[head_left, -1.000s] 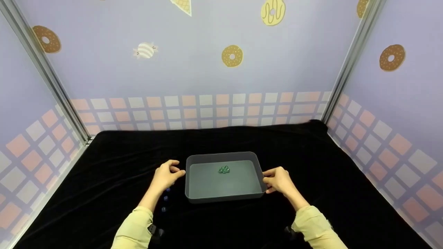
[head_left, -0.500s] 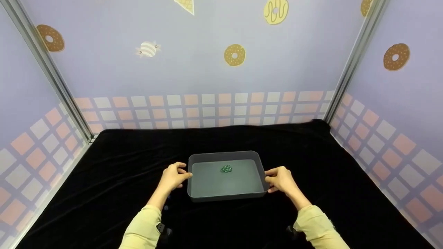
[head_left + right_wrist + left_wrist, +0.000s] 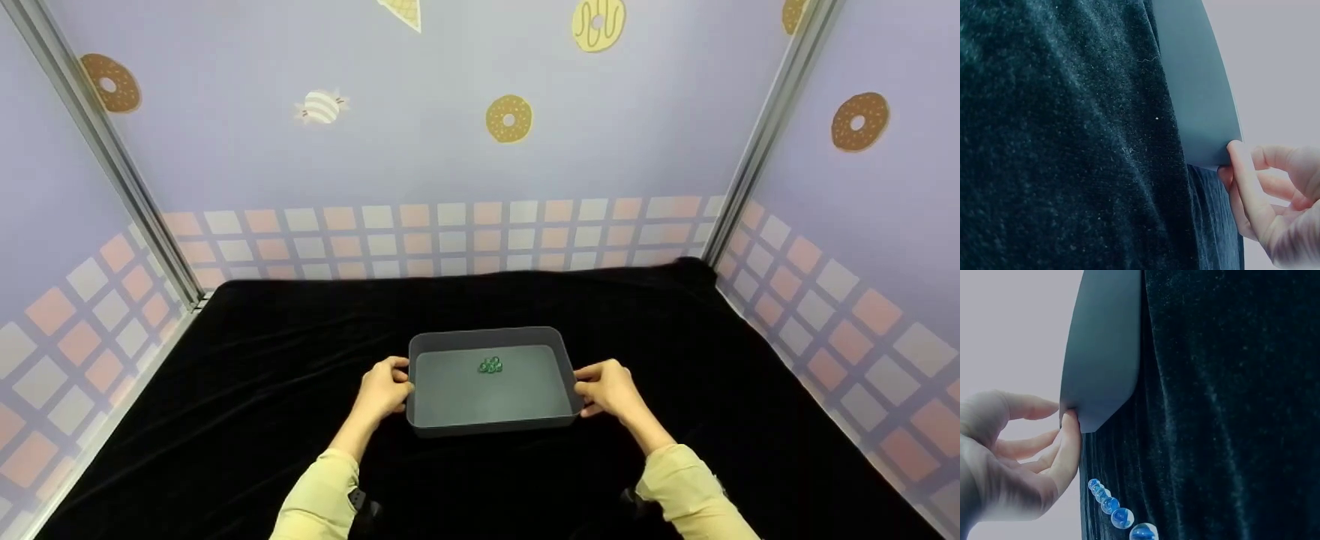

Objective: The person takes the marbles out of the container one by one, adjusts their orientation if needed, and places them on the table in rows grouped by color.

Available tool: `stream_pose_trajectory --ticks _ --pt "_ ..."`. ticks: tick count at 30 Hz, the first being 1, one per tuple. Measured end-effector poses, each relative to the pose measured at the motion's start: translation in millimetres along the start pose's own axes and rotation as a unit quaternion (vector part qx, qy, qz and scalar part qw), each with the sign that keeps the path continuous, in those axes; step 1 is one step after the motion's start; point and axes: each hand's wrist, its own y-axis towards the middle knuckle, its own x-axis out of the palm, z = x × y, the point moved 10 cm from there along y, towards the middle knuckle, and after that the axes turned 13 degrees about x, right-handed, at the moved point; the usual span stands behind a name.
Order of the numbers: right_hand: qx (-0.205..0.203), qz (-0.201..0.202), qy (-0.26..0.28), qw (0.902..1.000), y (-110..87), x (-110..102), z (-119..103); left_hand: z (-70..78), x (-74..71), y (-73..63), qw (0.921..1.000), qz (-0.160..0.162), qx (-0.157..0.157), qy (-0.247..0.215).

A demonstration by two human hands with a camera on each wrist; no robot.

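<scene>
A shallow grey rectangular tray [image 3: 450,405] sits on the black cloth, with a small cluster of green glass marbles [image 3: 491,365] toward its far side. At its left end, my left hand [image 3: 383,388] grips the wall with thumb and bent fingers. My right hand [image 3: 609,388] holds the opposite end in a similar way. In the left wrist view, the thumb lies against the tray wall [image 3: 1103,343] near its corner. The right wrist view shows fingertips at the other corner of the tray [image 3: 1202,95]. Undersides of both grips are partly hidden.
A row of several blue glass marbles [image 3: 1122,518] lies on the cloth by my left hand; the left arm hides them in the head view. Black velvet cloth [image 3: 300,322] covers the table. Patterned walls [image 3: 420,172] enclose the back and both sides.
My left hand has moved right, from beside the tray onto its left end. The right hand stays at the right end. The blue marbles have passed out of sight behind the left arm.
</scene>
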Motion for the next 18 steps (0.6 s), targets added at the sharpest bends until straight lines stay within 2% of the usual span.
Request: stream_pose_trajectory --ticks 18 --pt "0.003 -0.018 -0.024 0.9995 -1.4 1.9 -4.2 -3.8 0.3 -0.4 0.9999 0.012 -0.004 -0.007"
